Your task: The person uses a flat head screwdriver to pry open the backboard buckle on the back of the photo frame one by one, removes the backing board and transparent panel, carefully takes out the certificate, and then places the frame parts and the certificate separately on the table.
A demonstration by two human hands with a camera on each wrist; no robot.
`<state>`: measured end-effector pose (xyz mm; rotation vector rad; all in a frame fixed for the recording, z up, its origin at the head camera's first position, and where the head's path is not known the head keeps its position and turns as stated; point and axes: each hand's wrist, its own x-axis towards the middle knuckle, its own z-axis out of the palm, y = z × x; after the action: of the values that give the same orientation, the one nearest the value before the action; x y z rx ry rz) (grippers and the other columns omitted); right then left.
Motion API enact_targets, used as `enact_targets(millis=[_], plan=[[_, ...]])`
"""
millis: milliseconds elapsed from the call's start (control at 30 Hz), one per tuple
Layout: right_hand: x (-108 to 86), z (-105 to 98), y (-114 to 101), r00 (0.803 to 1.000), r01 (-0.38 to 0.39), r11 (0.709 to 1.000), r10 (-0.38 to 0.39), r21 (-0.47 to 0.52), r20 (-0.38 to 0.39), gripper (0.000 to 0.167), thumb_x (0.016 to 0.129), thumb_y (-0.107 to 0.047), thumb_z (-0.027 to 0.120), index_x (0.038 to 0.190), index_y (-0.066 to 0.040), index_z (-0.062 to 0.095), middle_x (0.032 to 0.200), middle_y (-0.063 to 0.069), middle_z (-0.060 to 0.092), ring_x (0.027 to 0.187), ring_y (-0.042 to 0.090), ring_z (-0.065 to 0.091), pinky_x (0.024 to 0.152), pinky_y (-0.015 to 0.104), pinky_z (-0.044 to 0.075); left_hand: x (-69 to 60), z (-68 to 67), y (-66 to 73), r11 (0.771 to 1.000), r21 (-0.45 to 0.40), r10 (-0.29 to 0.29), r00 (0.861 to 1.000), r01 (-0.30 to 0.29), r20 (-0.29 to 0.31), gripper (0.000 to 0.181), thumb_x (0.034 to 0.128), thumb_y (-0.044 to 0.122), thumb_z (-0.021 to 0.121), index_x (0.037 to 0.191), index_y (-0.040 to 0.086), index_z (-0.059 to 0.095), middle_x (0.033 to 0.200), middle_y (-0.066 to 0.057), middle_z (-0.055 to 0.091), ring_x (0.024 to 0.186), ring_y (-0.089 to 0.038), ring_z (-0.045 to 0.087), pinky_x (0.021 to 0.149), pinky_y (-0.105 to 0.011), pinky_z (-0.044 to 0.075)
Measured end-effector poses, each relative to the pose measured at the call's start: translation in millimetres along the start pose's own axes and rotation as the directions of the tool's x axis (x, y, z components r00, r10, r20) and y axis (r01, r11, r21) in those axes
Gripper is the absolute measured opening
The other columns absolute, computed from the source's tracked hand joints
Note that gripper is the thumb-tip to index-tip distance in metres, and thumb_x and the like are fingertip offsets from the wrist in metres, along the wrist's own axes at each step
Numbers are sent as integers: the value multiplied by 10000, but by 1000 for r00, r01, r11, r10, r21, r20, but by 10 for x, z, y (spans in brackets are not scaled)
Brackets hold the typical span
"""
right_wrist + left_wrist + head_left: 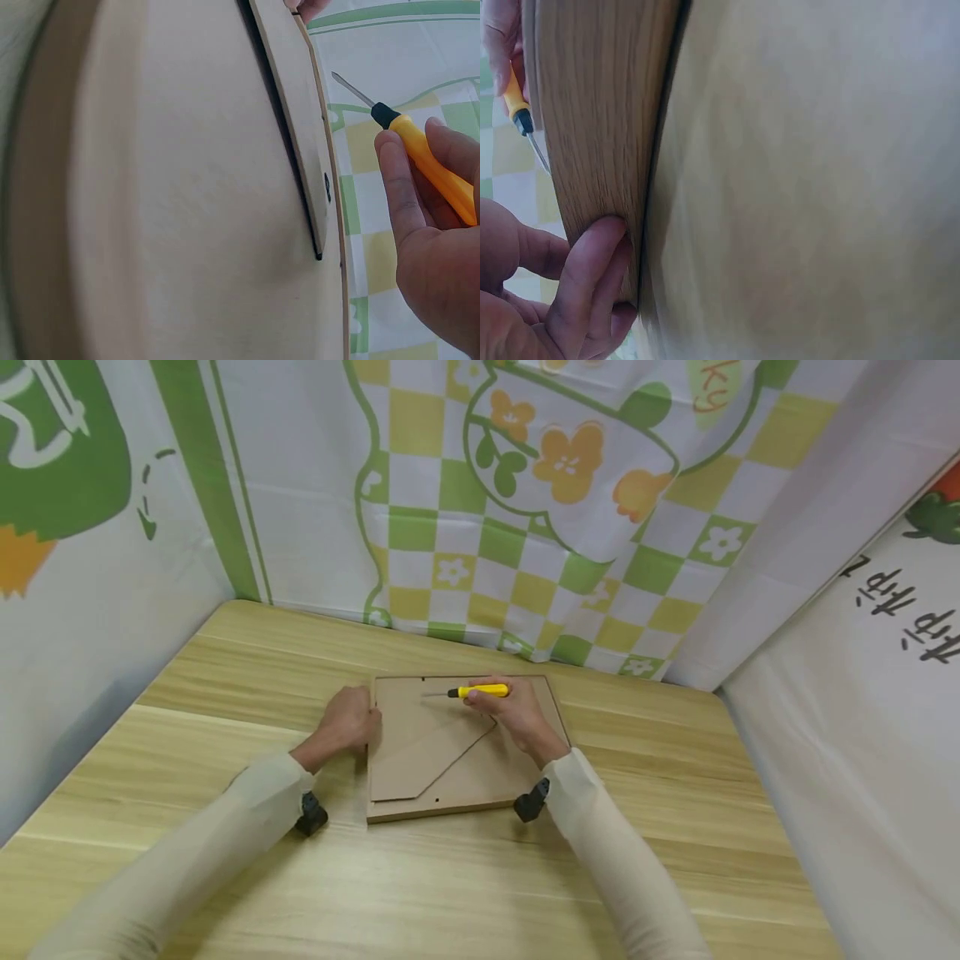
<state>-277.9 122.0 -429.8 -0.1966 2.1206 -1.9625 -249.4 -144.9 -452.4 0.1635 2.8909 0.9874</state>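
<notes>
A picture frame [397,727] lies face down on the table, its brown back panel and slanted easel flap [450,752] facing up. At its left edge my left hand [348,720] grips the rim; in the left wrist view the curled fingers [592,277] press the wood-grain side [592,112]. My right hand [517,710] holds a screwdriver [487,691] by its yellow handle above the back panel. The metal shaft points left, and in the right wrist view its tip [335,75] is free of the panel. Thumb and fingers [401,187] lie round the handle.
The wood-grain table [360,877] extends around the frame. A checked green, yellow and white curtain [465,543] hangs along its back edge, with white printed sheets [67,635] at the sides. Small dark holes [437,800] show near the frame's edges.
</notes>
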Motion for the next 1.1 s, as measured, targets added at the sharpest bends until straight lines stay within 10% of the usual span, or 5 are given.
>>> enact_targets(millis=[367,600,900,1100], plan=[[-56,-91,55,999,-24,1000,23,-4,-34,333,900,7,668,1211,115,623,1143,209,692,849,106,717,927,388,558,42,-124,6,1000,0,-7,997,7,73,320,950,134,477,639,60,502,504,-36,542,436,-139,552,400,-234,406],[-95,-113,93,998,-6,1000,6,-8,-59,305,893,18,670,1184,106,643,1071,162,727,835,106,716,887,352,579,247,-216,-37,993,113,40,999,-39,-8,479,1000,241,496,1211,-186,543,1205,-384,551,1107,-505,521,907,-566,481],[-133,-164,95,997,-28,1000,28,3,-68,292,895,-3,678,1172,87,662,1004,122,747,836,125,721,918,409,564,558,-133,-99,944,90,321,946,-317,-36,349,958,121,584,1221,-106,618,1038,-276,703,851,-387,689,820,-502,558],[-149,-198,94,996,-38,999,38,4,-81,286,895,10,674,1169,89,662,1054,176,731,855,131,715,921,396,562,671,-22,-86,936,113,335,942,-333,-3,309,965,146,618,1207,-42,661,1175,-220,687,1038,-368,674,886,-480,552]])
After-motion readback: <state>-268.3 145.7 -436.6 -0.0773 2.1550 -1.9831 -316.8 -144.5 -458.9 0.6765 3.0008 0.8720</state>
